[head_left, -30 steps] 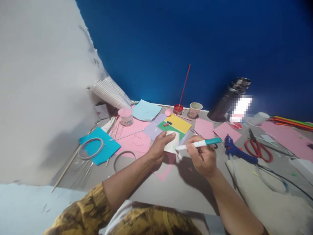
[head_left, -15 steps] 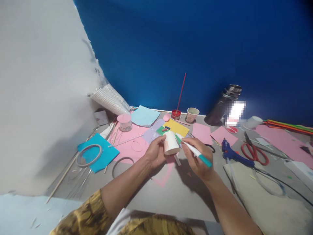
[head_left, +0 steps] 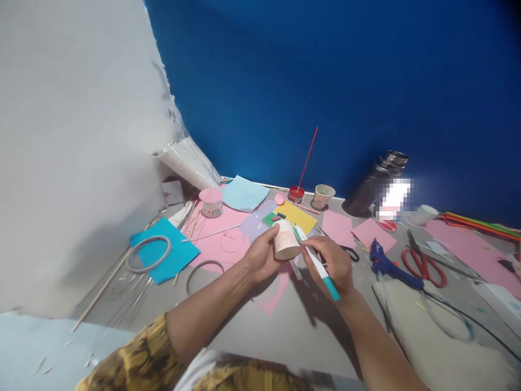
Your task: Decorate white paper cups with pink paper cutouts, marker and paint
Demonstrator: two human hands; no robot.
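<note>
My left hand (head_left: 262,254) is closed around a small paper cup (head_left: 286,241) with faint pink print on its side, held tilted above the table. In my right hand (head_left: 331,263) is a white marker with a teal end (head_left: 319,266), gripped like a pen. Its tip points up and left, close beside the cup's right side; whether it touches cannot be made out. Behind the cup lie a yellow paper sheet (head_left: 299,216) and a purple sheet (head_left: 254,221). Pink paper (head_left: 220,247) spreads to the left of my left hand.
To the right lie a blue glue gun (head_left: 393,266), red-handled scissors (head_left: 423,266) and a beige cloth (head_left: 439,331). Along the back stand a dark flask (head_left: 372,182), another paper cup (head_left: 323,196) and stacked cups (head_left: 189,163). Blue paper (head_left: 163,247) carries a grey ring (head_left: 148,254).
The cup has turned in my left hand, so its pink-printed side shows more. My right hand and the marker have shifted slightly, the marker now steeper. The whole view has tilted a little.
</note>
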